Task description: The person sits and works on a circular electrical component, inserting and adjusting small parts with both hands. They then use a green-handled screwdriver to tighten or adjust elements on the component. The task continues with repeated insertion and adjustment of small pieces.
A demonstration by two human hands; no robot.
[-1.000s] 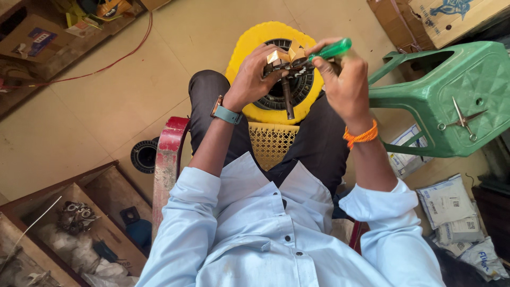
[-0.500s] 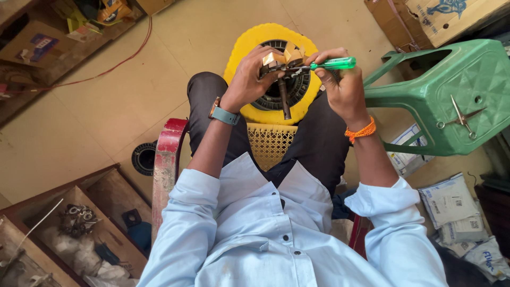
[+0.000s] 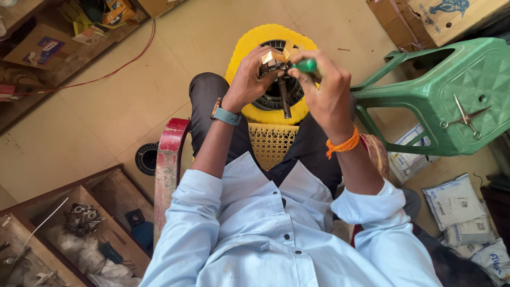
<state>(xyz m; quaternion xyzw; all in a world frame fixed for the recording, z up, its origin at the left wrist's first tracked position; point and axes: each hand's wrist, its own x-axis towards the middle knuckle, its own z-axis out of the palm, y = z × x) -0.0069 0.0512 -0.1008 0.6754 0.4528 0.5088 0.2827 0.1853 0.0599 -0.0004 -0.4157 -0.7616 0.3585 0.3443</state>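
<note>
Here's the risk, right at the top of the grip: the green-handled screwdriver (image 3: 305, 66) is being worked into a small motor armature (image 3: 276, 72) held up in mid-air with nothing under it but the lap, so if the tip skids off the metal it could jab the fingers of the left hand (image 3: 251, 78) wrapped close beside it, or gouge the coils and the scrap of tan insulating paper (image 3: 273, 56) poking out of the top. A loose grip is the other worry, I'd judge: the armature's dark shaft (image 3: 284, 98) hangs straight down with no support, and a hard twist could pop the part free onto the yellow fan housing (image 3: 249, 50) on the floor just beyond the knees. Now the hands: the left is curled tight around the near-left side of the armature, fingers closed on it, blue watch (image 3: 226, 114) at the wrist. The right hand (image 3: 326, 87), orange thread (image 3: 342, 144) at its wrist, is closed in a fist around the screwdriver handle, only the green butt showing, its tip hidden behind the fingers. Off to the right, a green plastic stool (image 3: 451, 90) with scissors (image 3: 466, 116) lying on top, well apart from the work
</note>
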